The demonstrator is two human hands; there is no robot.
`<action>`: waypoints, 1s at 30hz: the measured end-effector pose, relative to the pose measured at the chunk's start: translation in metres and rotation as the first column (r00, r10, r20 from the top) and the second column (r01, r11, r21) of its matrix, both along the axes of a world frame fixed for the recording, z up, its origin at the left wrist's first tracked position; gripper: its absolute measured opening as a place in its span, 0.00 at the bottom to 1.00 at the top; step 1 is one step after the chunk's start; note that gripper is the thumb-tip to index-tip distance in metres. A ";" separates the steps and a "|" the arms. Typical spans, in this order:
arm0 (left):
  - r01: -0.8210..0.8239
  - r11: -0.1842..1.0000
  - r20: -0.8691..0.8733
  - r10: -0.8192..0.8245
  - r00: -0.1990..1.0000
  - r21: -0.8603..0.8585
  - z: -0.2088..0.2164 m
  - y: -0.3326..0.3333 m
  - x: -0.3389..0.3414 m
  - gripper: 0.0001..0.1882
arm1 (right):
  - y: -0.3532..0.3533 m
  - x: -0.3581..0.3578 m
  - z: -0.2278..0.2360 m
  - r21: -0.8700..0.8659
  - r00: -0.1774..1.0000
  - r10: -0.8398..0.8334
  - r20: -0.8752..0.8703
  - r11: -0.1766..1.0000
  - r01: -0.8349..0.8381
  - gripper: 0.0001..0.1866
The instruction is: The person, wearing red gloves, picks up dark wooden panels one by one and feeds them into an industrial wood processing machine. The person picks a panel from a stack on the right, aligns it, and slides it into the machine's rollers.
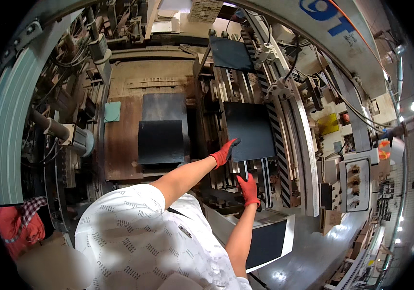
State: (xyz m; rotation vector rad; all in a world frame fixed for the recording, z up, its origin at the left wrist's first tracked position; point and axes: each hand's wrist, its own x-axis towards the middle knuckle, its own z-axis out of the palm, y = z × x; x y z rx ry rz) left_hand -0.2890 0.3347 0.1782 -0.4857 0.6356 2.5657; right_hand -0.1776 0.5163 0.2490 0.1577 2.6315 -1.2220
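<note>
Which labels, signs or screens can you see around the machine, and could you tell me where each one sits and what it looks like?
Blue lettering: large, painted on the pale curved machine cover, top right.
Yellow tag: small square patch right of the curved rail.
Control box: pale upright box with round knobs, far right of the right hand; no lit screen seen.
Striped strip: black and white diagonals beside the black sheet.

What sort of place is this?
Probably a factory floor: gloved hands, left hand and right hand, feed a dark sheet into a rail-fed machine, beside a control box.
</note>
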 end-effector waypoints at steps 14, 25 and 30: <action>0.023 0.941 -0.176 -0.087 0.980 -0.336 0.006 -0.005 0.008 0.35 | 0.032 0.075 0.007 0.267 0.976 -0.182 -0.118 0.941 0.208 0.23; -0.834 0.046 -0.392 -0.896 0.210 -0.550 0.082 -0.070 -0.010 0.37 | 0.025 0.072 0.017 0.367 0.978 -0.185 -0.094 0.907 0.207 0.16; -0.755 -0.232 -0.480 -0.649 0.590 -0.613 0.088 -0.139 -0.060 0.30 | 0.023 0.081 0.017 0.398 0.969 -0.225 -0.102 0.884 0.247 0.18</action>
